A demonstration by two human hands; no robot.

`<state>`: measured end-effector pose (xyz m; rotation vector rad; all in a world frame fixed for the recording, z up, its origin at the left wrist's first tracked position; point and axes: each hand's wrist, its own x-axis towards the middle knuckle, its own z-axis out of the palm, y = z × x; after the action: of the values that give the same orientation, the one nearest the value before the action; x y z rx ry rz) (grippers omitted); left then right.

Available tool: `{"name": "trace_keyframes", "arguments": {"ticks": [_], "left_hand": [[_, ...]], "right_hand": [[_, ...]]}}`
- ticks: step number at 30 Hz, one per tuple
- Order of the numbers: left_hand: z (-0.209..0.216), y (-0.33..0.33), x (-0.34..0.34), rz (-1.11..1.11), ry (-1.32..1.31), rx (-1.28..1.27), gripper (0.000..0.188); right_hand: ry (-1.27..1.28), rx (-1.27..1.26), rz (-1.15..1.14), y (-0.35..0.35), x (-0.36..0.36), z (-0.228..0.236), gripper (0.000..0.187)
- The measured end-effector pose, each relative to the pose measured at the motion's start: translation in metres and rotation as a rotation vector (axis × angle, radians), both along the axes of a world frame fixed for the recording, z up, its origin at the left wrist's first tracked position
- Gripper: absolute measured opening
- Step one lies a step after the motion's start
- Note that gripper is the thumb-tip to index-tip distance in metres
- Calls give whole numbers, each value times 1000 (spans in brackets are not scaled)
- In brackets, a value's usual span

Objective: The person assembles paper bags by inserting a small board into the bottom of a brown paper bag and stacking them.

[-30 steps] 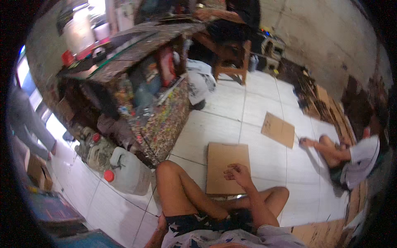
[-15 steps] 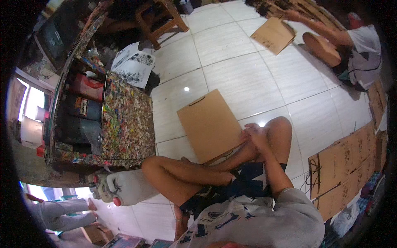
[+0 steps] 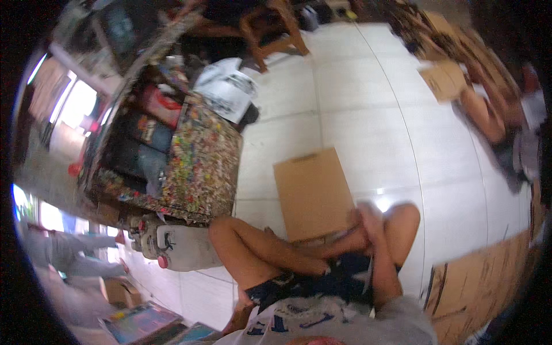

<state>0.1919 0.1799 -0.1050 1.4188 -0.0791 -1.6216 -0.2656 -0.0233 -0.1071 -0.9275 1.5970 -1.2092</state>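
Note:
On the tiles before my crossed legs lies a flat brown cardboard piece (image 3: 313, 192), a dark slot near its far edge. My right hand (image 3: 370, 221) is over my lower leg, close to the near right corner of that piece. Motion smears its fingers, and nothing held shows in it. Whether it touches the cardboard, I cannot tell. At the lower left, beside my shorts, a bit of what looks like my left arm and hand (image 3: 244, 300) shows, away from the cardboard; the fingers are not distinguishable.
A paint-crusted bench (image 3: 201, 161) stands at the left, with cloudy plastic jugs (image 3: 187, 247) near my knee. Printed brown cardboard (image 3: 480, 282) lies at right. Another person's leg (image 3: 483, 115) and a smaller brown piece (image 3: 443, 80) are at upper right. A wooden stool (image 3: 276, 34) stands farther off.
The whole view has swung, so the bench, floor and cardboard piece appear farther right, and the picture is blurrier. My right hand stays by my lower leg.

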Motion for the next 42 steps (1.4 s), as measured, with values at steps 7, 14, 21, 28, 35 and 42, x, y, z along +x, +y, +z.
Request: {"name": "trace_keyframes", "arguments": {"ticks": [7, 14, 21, 28, 35, 42], "left_hand": [[-19, -20, -1, 23, -22, 5, 66], [-32, -23, -7, 64, -11, -12, 66], [-36, -23, -8, 54, 7, -36, 66], [-38, -15, -12, 98, 10, -61, 66], [-44, -22, -17, 84, 29, -86, 66], [-40, -14, -7, 98, 27, -122, 66]], "right_hand": [[-49, -81, 43, -2, -12, -32, 19], [-228, 30, 43, -5, -4, -25, 21], [-322, 84, -6, -3, -2, 10, 20], [-337, 23, -49, 2, 16, 19, 18], [-252, 45, -61, 5, 12, 14, 21], [-218, 63, 6, -4, 25, 30, 20]]}}
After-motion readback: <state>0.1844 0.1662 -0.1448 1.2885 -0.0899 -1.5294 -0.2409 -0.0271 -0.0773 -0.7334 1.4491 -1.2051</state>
